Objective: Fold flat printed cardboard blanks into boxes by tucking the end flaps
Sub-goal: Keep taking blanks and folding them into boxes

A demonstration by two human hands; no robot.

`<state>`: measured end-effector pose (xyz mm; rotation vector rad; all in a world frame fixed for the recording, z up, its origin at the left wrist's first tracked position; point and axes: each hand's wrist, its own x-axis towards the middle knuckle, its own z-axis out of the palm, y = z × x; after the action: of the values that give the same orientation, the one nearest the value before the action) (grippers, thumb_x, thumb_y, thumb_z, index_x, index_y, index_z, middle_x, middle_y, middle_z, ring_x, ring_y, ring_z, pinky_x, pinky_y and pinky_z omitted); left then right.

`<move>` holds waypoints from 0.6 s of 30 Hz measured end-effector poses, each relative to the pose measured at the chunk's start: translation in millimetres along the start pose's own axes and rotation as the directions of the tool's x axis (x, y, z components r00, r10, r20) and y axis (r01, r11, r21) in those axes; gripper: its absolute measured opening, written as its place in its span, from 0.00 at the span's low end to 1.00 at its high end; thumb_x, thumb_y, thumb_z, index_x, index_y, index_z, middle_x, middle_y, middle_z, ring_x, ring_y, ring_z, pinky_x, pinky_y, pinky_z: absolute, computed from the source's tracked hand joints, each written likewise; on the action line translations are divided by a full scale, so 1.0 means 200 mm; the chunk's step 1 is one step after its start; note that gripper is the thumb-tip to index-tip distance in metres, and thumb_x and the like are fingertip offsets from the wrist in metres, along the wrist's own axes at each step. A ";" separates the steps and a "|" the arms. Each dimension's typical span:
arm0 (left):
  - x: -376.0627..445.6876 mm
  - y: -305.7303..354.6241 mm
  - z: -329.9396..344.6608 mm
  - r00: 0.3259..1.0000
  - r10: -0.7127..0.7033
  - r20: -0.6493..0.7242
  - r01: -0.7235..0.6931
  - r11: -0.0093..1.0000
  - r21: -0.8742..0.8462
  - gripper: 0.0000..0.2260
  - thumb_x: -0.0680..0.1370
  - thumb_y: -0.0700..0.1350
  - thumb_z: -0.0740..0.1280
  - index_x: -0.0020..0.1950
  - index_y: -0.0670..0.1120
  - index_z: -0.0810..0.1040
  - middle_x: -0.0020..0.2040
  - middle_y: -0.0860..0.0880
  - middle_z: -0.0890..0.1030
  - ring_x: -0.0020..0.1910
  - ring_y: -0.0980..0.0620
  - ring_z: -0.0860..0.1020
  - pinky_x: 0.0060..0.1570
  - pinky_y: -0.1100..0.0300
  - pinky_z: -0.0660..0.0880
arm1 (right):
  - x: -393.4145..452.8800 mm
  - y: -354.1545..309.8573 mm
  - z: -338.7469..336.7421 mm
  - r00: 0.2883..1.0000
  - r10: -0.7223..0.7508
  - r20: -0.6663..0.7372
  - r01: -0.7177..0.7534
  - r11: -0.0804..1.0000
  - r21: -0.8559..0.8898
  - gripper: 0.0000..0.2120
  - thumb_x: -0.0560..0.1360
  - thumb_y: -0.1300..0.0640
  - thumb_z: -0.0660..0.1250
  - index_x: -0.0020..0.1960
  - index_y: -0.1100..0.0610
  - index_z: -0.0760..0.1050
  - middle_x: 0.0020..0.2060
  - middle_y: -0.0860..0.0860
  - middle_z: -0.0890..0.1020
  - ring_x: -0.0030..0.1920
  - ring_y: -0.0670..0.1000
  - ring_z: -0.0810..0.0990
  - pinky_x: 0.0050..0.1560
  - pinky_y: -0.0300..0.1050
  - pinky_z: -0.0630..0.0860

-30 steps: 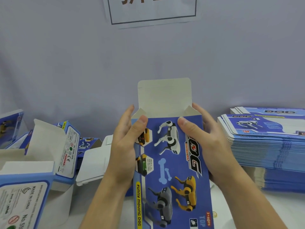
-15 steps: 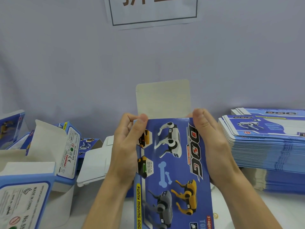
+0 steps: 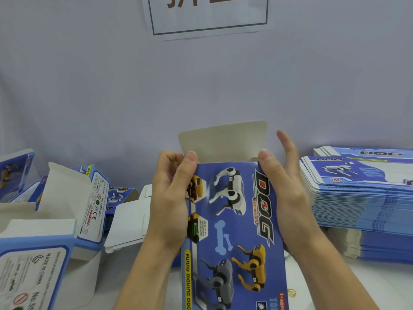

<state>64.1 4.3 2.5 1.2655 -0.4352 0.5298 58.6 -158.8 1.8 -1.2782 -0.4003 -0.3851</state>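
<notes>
A pale grey-lilac wall fills the far half of my view, with the lower part of a white paper sign stuck at its top centre; only fragments of brown characters inside a dark border show. Below it runs a white table. On the right of the table sits a tall stack of flat blanks, blue-edged, the top one printed with a white robot dog. On the left lie several folded boxes, blue with white label panels, some with their end flaps standing open; the nearest one reads "MADE IN CHINA".

In the centre, near me, I hold the box being folded upright above the table. Its blue front faces me, showing white, grey and yellow robot dogs, a pale bone and the word "DOG". Its plain cardboard top flap stands up at the far end, untucked. My left hand grips the box's left edge, thumb on the front near the top corner, fingers curled behind. My right hand rests along the right edge with the thumb tip on the top right corner and the fingers straight, pointing up and away beside the flap. A small yellow rubber band lies on the table, near right of the box.
</notes>
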 end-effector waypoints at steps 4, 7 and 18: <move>0.00 0.02 0.00 1.000 -0.001 0.008 0.001 1.000 -0.025 0.09 0.77 0.55 0.67 0.47 0.52 0.70 0.37 0.36 0.68 0.37 0.42 0.72 0.39 0.48 0.74 | -0.02 0.00 0.01 1.000 -0.025 0.014 0.024 0.998 0.058 0.17 0.75 0.40 0.62 0.47 0.53 0.76 0.36 0.56 0.83 0.36 0.56 0.84 0.37 0.51 0.81; 0.00 0.05 0.00 1.000 -0.023 0.000 0.023 0.994 -0.104 0.06 0.76 0.57 0.65 0.53 0.61 0.72 0.43 0.37 0.74 0.42 0.38 0.75 0.47 0.38 0.73 | -0.03 -0.01 0.02 1.000 -0.009 0.006 0.008 0.993 0.118 0.22 0.75 0.37 0.58 0.44 0.55 0.78 0.38 0.58 0.84 0.38 0.58 0.84 0.39 0.53 0.82; 0.00 0.04 -0.02 0.992 -0.120 0.031 0.120 0.993 0.007 0.27 0.74 0.60 0.66 0.57 0.36 0.77 0.50 0.30 0.80 0.47 0.37 0.83 0.45 0.43 0.79 | -0.05 0.00 0.02 0.992 0.111 0.052 -0.117 0.983 0.141 0.20 0.73 0.37 0.62 0.36 0.52 0.80 0.31 0.54 0.84 0.30 0.52 0.84 0.29 0.40 0.78</move>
<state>58.6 8.8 7.5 1.2980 -0.3808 0.4102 49.0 -154.6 -2.6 -1.1639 -0.3830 -0.2274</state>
